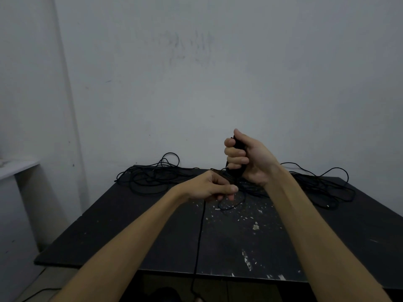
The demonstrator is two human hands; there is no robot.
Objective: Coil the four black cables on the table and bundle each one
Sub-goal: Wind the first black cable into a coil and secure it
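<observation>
Head view: big black table (109,232) against a plain wall (218,62). Loose black cables (148,177) spread in messy loops along the far edge, not coiled yet. One long strand (199,232) hanging over the near edge toward the floor, probably the free end being wound up. Right hand (246,158) raised, fingers curled tight round a small bundle (238,147) of cable, likely to keep the loops together. Left hand (214,189) lower, thumb and fingers pinching the strand, likely to feed it up.
</observation>
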